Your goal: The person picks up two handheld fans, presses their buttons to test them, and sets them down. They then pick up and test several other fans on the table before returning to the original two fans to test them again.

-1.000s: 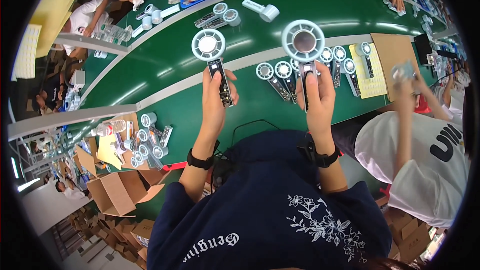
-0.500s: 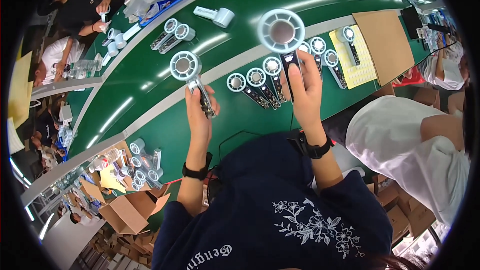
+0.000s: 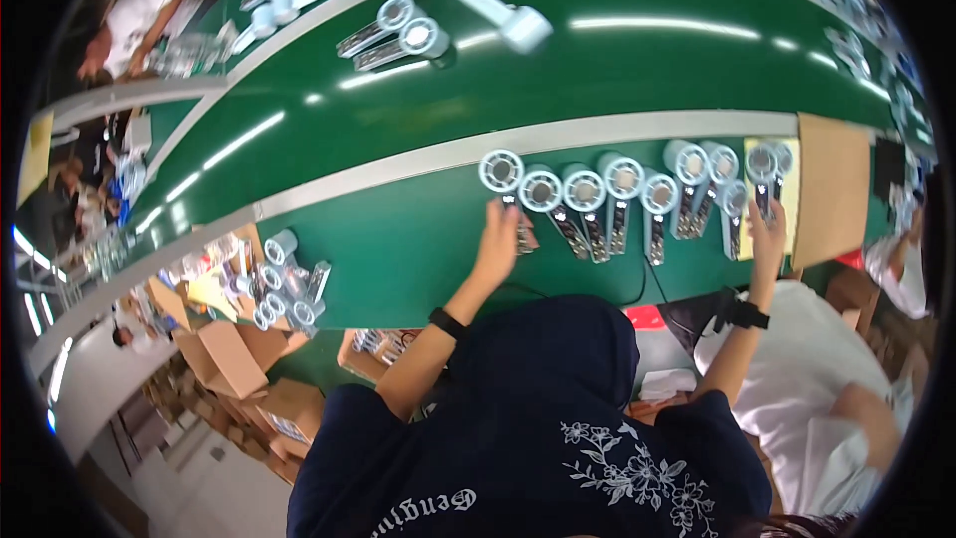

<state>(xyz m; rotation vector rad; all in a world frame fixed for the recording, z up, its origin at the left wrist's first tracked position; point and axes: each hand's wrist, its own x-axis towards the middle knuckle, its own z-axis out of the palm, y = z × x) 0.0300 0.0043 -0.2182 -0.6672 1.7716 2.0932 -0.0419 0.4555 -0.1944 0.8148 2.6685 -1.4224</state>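
Observation:
At the left end of a row of small handheld fans, my left hand (image 3: 498, 244) is closed round the handle of a pale-blue fan (image 3: 501, 170) with a round slotted head. Circuit parts show in the open handles of the row, such as on the fan (image 3: 585, 186) in the middle. Far to the right, my right hand (image 3: 766, 234) grips the handle of another fan (image 3: 762, 161) over the yellow sheet (image 3: 787, 234). One more fan head (image 3: 784, 156) is right beside it. A fan (image 3: 734, 199) lies just left of my right hand.
A brown cardboard sheet (image 3: 833, 189) lies at the right end of the green bench (image 3: 398, 259). Several fan parts (image 3: 284, 284) are heaped at the left. Beyond the grey rail (image 3: 398, 176) lie a pair of fans (image 3: 408, 35) and a single fan (image 3: 508, 18). A person in white sits at the right.
Both hands have come down from above the bench with their fans. My left hand moved to the row's left end, my right hand to the yellow sheet. The view has shifted too.

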